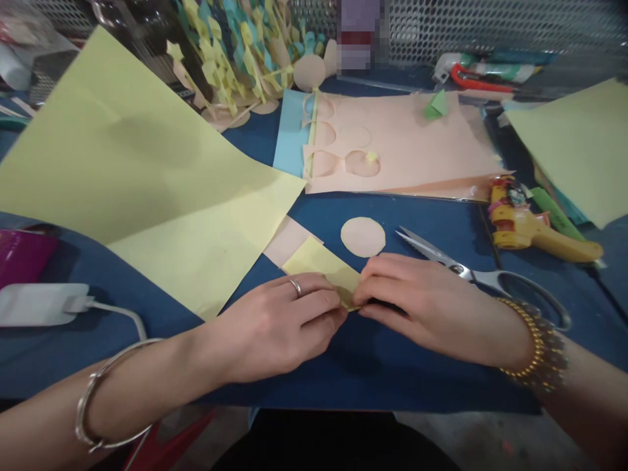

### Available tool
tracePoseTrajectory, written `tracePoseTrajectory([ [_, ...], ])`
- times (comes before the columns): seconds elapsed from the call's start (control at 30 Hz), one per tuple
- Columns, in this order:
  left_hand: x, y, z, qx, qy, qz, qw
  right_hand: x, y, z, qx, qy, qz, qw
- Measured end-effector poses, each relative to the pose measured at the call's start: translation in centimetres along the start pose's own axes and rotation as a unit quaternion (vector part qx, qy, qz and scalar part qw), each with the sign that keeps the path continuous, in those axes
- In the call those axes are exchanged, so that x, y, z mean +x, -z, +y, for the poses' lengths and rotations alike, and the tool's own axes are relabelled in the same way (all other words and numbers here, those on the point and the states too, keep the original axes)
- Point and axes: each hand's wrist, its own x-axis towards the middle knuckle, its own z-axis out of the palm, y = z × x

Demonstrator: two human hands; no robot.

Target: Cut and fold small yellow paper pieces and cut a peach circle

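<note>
Pale yellow paper strip (318,267), its near end gathered between the left hand (275,327) and the right hand (432,307) above a dark blue table cover (363,379). The curled fingers (324,315) of the left hand and the fingertips (373,294) of the right grasp the strip from opposite sides (the pinched end is largely hidden, so any fold there is hard to make out). A peach paper square (287,241) lies just beside the strip, and a peach paper disc (363,237) lies just beyond it. Serrated scissors (471,271) rest beside the right hand, with a yellow tool (534,229), apparently a glue gun, farther right. A large yellow-green paper sheet (137,163) lies to the left; a peach sheet with circular cut-outs (392,147) lies ahead.
</note>
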Motion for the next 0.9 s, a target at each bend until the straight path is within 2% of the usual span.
tracePoseTrajectory([
  [0.4,-0.2,-0.1,-0.2,0.006,-0.005,0.003,1.000,-0.3,-1.1,-1.0,-0.161,0.019,0.018,0.987],
  [0.57,-0.4,-0.4,0.0,-0.030,0.038,-0.031,0.998,-0.1,-1.0,-1.2,-0.144,-0.001,-0.006,0.990],
  [0.73,-0.5,-0.4,-0.1,0.012,-0.008,0.003,1.000,0.1,-0.8,-1.1,-0.081,-0.031,0.010,0.996],
  [0.9,-0.2,-0.2,-0.1,0.020,-0.009,0.002,1.000,0.1,-0.7,-1.1,-0.030,-0.064,0.002,0.998],
])
